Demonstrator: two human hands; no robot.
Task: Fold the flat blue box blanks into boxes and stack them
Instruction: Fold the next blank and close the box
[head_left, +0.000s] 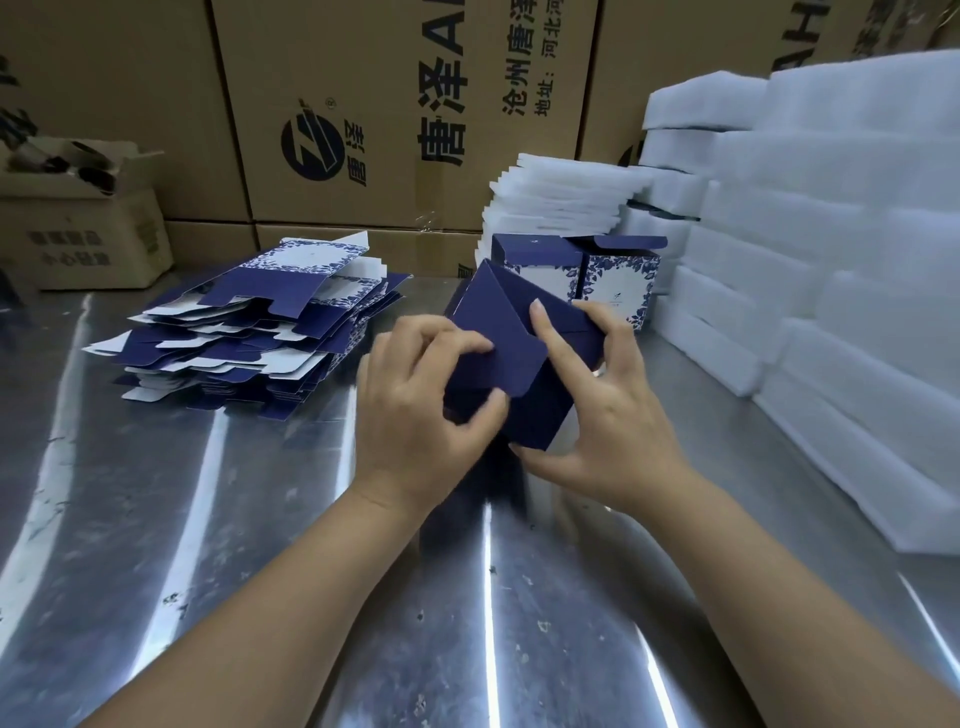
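Hands meet at the centre of the frame around a dark blue cardboard box (511, 364) that we hold just above the shiny metal table (260, 571). Our left hand (415, 410) is curled closed on the box's left side, fingers on a rounded blue flap, thumb pressed against the box below it. Our right hand (608, 415) grips the right side, thumb under the lower corner, fingers wrapped behind, index finger stretched out onto the folded flaps. At centre left lies an untidy pile of flat blue-and-white box blanks (249, 338). Behind our hands, right of centre, stand two folded blue boxes with white floral panels (576, 275), side by side. White foam sheets (805, 234) are stacked along the right, and brown printed cartons (363, 104) fill the top.
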